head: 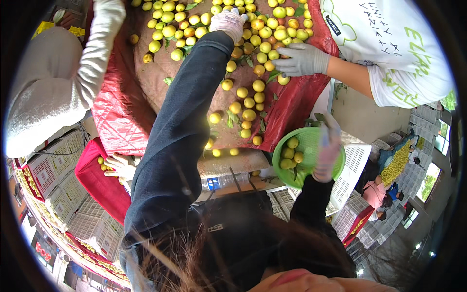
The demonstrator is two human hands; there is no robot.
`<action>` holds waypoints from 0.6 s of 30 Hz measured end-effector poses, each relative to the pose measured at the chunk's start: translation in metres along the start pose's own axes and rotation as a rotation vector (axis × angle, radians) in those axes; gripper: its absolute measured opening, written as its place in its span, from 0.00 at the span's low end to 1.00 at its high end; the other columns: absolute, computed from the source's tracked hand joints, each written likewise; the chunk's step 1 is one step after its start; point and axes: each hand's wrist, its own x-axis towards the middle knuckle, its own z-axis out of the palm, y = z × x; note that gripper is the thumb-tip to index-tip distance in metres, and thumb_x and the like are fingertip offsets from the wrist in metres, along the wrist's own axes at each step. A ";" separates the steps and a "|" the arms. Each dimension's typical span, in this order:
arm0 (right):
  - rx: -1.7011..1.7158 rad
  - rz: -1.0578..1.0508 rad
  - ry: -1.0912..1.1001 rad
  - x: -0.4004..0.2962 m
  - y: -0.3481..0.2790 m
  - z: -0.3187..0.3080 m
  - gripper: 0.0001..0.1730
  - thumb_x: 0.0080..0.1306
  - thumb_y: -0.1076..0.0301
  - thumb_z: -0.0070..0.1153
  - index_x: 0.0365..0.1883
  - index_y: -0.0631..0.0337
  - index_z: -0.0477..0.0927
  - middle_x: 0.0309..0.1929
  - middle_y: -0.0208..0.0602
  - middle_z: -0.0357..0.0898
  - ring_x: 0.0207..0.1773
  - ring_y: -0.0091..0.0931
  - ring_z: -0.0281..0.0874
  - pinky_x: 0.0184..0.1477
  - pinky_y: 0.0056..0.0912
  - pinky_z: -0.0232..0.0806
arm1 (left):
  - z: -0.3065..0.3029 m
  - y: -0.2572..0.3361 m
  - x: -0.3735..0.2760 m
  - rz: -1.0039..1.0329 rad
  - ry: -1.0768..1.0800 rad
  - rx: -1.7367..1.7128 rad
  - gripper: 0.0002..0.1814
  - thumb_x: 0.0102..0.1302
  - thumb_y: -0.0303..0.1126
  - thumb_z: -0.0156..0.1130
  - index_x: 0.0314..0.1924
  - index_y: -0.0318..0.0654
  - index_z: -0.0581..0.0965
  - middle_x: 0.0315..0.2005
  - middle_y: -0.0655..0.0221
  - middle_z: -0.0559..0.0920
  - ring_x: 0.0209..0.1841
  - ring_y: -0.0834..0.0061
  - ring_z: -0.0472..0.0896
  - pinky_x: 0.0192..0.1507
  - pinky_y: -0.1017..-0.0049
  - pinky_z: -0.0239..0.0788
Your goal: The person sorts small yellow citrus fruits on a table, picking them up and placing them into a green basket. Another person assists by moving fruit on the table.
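Note:
Round yellow-green fruits [249,115], some with reddish-brown patches, and loose leaves lie on a brown sheet [157,91] with red quilted edges. My left hand [229,22], in a white glove with print, reaches across to the far fruits. Its fingers are bent down among them, and whether they hold one is hidden. My gloved right hand [327,148] is motion-blurred over the right side of a green plastic basket [279,173]. Several fruits [287,153] lie in the basket's left part. A green leaf [319,117] shows beside my right fingertips; I cannot tell whether they grip it.
A co-worker's grey-gloved hand [301,60] touches the fruits at right. Another co-worker's sleeve [100,47] is at upper left, and a hand [120,166] rests by a red-lined crate [98,182]. White crates [352,175] stand at right; a plastic bottle [230,181] lies below the sheet.

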 end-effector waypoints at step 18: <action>-0.712 -0.592 -0.203 0.192 -0.024 0.291 0.12 0.66 0.68 0.55 0.47 0.57 0.81 0.47 0.48 0.80 0.49 0.44 0.81 0.52 0.48 0.75 | 0.063 0.010 -0.327 -0.089 0.003 -0.285 0.19 0.60 0.34 0.63 0.53 0.48 0.80 0.48 0.61 0.81 0.45 0.60 0.82 0.46 0.58 0.73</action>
